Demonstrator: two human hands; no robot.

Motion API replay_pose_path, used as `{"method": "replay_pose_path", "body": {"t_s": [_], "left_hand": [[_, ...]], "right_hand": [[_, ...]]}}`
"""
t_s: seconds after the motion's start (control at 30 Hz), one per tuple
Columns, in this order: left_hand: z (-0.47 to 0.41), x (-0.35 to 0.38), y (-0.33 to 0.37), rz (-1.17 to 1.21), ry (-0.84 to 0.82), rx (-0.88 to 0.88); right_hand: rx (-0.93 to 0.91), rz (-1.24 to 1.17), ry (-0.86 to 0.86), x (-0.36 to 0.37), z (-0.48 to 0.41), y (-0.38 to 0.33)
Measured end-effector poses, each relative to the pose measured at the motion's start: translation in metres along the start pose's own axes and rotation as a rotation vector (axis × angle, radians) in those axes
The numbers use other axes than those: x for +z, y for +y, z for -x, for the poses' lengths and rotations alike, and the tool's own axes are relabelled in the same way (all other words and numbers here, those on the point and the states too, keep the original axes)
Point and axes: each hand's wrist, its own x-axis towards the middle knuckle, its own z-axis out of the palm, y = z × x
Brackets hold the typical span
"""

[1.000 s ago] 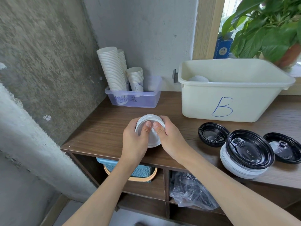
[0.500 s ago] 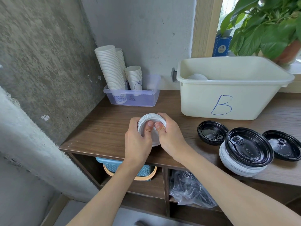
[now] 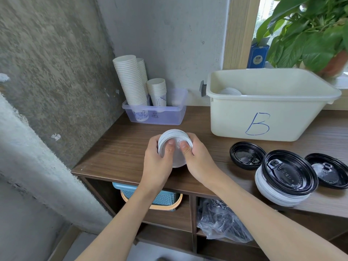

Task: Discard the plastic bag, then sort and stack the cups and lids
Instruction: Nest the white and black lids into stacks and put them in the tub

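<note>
While held above the table [image 3: 120,157], the white lid stack [image 3: 174,146] was gripped by both hands: left hand [image 3: 157,161], right hand [image 3: 197,161].

**View:** head, single.
**Mount:** worn on the person's head, wide-angle.
**Facing:** forward and steeply down onto a wooden counter [image 3: 116,155] set against a grey wall.
**Landmark:** cream tub marked B [image 3: 226,117], upper right of the frame, at mid range.
**Nearest to lens:** two forearms entering from the bottom edge.
**Frame centre:** left hand [image 3: 156,166] and right hand [image 3: 199,164], below and left of the tub, both gripping a stack of white lids [image 3: 175,134].
**Far limit:** cup stacks [image 3: 130,80] left of the tub, at the wall.
**Lower limit:** open shelves [image 3: 165,221] beneath the counter, below the tub.
</note>
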Motion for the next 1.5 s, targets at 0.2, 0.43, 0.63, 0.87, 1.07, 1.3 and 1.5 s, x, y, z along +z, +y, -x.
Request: {"method": "replay_pose_path", "body": {"t_s": [0.2,0.43,0.63,0.87,1.07,1.3,1.5], "left_hand": [[0.000,0.002,-0.004,-0.045,-0.001,0.104],[0.004,0.006,-0.003,-0.068,0.047,0.113],[0.002,0.001,-0.004,-0.090,-0.019,0.153],[-0.001,-0.002,-0.007,-0.045,0.067,0.062],[-0.001,-0.004,-0.002,-0.008,-0.041,0.097],[0.001,0.001,-0.007,-0.081,0.010,0.094],[0.000,0.001,-0.004,-0.033,-0.052,0.105]], "right_hand": [[0.010,0.034,0.028,0.000,0.000,0.000],[-0.035,0.105,0.087,0.001,0.000,-0.002],[-0.075,0.138,0.139,0.001,0.002,-0.005],[-0.030,-0.008,-0.028,0.001,0.003,-0.006],[-0.002,-0.050,0.027,-0.001,0.002,-0.003],[-0.009,-0.018,0.060,0.000,0.002,-0.003],[0.014,-0.003,0.119,-0.001,0.001,-0.003]]}}
